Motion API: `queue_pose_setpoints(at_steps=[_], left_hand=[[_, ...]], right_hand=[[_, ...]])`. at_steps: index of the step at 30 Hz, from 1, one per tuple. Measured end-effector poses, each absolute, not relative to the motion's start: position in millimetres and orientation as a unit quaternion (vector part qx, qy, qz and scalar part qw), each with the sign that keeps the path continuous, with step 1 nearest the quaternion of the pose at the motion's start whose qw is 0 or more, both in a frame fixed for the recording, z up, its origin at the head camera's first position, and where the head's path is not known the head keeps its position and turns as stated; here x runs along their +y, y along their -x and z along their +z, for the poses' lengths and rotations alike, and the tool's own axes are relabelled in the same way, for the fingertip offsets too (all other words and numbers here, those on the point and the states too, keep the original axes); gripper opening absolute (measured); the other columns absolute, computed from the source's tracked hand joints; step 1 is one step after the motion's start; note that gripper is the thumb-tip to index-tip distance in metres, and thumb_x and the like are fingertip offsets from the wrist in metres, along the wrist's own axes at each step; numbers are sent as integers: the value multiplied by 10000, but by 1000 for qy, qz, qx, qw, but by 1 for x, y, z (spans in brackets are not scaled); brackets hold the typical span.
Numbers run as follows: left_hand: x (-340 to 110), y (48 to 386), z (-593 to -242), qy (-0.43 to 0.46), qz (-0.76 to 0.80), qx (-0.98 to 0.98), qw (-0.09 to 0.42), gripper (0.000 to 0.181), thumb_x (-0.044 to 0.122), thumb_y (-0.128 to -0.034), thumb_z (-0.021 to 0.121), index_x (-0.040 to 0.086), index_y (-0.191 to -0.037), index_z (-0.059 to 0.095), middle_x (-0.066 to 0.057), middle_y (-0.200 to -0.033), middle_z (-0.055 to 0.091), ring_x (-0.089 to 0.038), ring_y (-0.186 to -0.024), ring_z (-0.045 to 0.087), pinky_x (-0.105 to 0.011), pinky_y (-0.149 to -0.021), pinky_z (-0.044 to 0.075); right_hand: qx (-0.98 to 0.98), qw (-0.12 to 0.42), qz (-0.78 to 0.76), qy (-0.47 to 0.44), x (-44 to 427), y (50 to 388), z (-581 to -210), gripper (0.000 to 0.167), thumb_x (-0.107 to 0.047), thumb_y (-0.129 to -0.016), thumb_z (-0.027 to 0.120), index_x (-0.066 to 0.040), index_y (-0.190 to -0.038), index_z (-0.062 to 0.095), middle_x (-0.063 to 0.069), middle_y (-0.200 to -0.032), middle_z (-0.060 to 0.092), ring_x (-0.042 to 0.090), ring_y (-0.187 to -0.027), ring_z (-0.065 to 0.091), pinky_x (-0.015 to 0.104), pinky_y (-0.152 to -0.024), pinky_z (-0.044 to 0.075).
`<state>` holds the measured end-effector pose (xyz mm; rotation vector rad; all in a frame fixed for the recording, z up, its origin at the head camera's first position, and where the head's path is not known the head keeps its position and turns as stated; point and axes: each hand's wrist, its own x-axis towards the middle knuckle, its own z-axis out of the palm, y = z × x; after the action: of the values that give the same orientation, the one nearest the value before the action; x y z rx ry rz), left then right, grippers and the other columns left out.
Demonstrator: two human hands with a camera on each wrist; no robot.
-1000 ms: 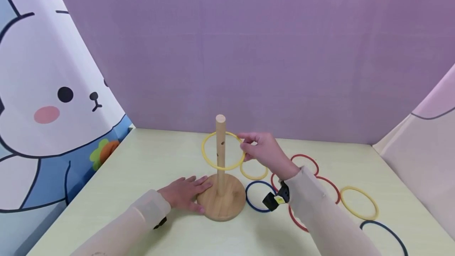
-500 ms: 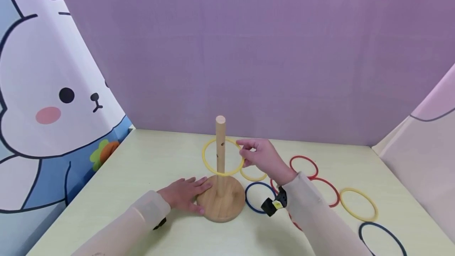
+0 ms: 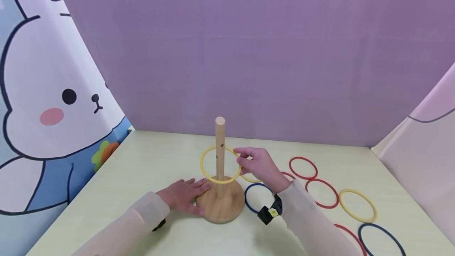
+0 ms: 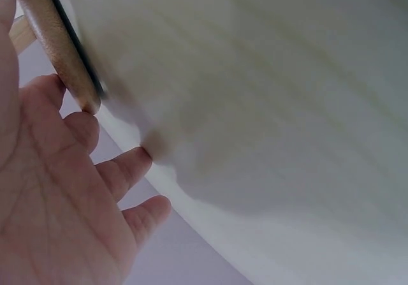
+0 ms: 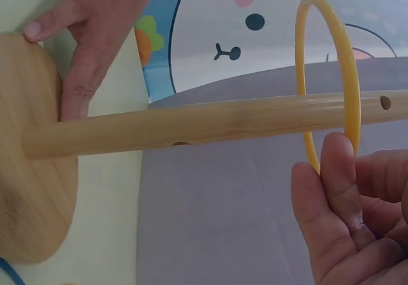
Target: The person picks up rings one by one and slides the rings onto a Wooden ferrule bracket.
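Observation:
A wooden post [image 3: 220, 145] stands upright on a round wooden base [image 3: 221, 208]. The right hand [image 3: 258, 166] pinches the right side of a yellow ring [image 3: 202, 166], which circles the post above the base. In the right wrist view the ring [image 5: 352, 74] surrounds the post [image 5: 242, 120], and the thumb and fingers of the right hand [image 5: 357, 215] hold its edge. With fingers spread, the left hand [image 3: 183, 195] rests against the left edge of the base. In the left wrist view, fingertips of the left hand [image 4: 76, 170] touch the base's rim [image 4: 60, 49].
To the right on the table [image 3: 170, 149] lie several rings: a blue one [image 3: 246, 198] near the base, red ones [image 3: 315, 169], a yellow one [image 3: 375, 208] and a dark blue one [image 3: 384, 230]. Another yellow ring is partly behind the right hand. A purple backdrop [image 3: 249, 50] stands behind.
The right hand has moved down with the yellow ring, which is now lower around the post. The left hand has stayed on the base.

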<state>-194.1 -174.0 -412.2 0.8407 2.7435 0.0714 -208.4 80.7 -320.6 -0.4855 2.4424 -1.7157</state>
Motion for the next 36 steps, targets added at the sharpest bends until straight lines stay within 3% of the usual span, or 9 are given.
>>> queue_pose_setpoints(at_steps=[12, 21, 26, 32, 36], left_hand=[[-175, 196, -412, -279, 37, 949, 144, 872, 631, -812, 614, 195, -1507, 316, -71, -1539, 317, -410, -1333, 364, -596, -1032, 309], [-177, 195, -411, -289, 39, 947, 134, 865, 614, -818, 616, 120, -1482, 365, -108, -1524, 335, -429, -1326, 364, -592, -1016, 331], [-177, 194, -411, -292, 43, 947, 129, 859, 623, -821, 605, 137, -1486, 360, -108, -1528, 326, -432, -1320, 369, -581, -1020, 333], [-176, 195, -412, -285, 45, 948, 135, 857, 624, -816, 611, 156, -1488, 360, -97, -1531, 322, -421, -1332, 358, -575, -1028, 327], [-175, 194, -413, -277, 53, 948, 146, 866, 622, -809, 620, 169, -1495, 347, -83, -1537, 313, -415, -1347, 339, -580, -1041, 307]], right_hand=[[791, 73, -584, 167, 78, 207, -338, 331, 24, -914, 572, 93, -1237, 589, 141, -871, 588, 123, -604, 613, 286, -643, 561], [791, 76, -586, 160, 77, 204, -348, 325, 16, -917, 569, 84, -1233, 596, 108, -862, 583, 153, -609, 610, 293, -644, 560], [796, 71, -579, 163, 77, 203, -353, 322, 21, -910, 572, 86, -1225, 601, 91, -855, 584, 158, -617, 610, 285, -633, 558], [789, 71, -586, 169, 78, 205, -362, 323, 39, -895, 577, 116, -1208, 597, 77, -852, 575, 144, -607, 612, 334, -635, 567], [784, 79, -594, 164, 80, 207, -371, 323, 47, -896, 574, 124, -1209, 590, 74, -855, 576, 131, -599, 601, 283, -619, 557]])
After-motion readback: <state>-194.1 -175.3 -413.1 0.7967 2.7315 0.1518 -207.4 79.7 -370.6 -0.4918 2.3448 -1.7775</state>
